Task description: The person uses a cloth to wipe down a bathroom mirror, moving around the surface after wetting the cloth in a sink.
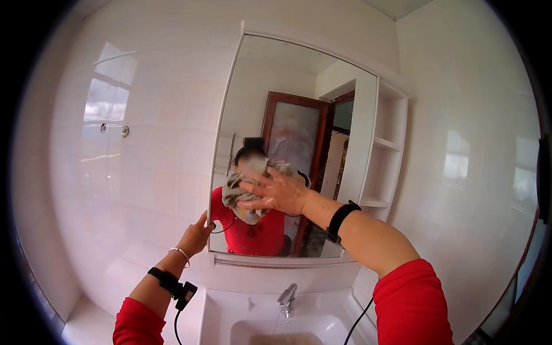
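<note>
A crumpled grey-beige cloth (244,198) is pressed flat against the mirror (247,98) by my right hand (279,192), its fingers spread over the cloth. My left hand (198,233) grips the lower left edge of the mirrored cabinet, fingertips partly hidden behind the edge. A bracelet and a black strap with a small device are on my left forearm; another black strap circles my right forearm. The mirror reflects a person in a red shirt, a brown-framed door and a white rack. The cloth covers part of this reflection.
Below the cabinet stands a white washbasin (230,307) with a chrome tap (286,300); murky water lies in its bowl. White open shelves (386,144) adjoin the mirror's right side. Two metal wall fittings (124,131) show on the glossy left wall. Black cables hang near both arms.
</note>
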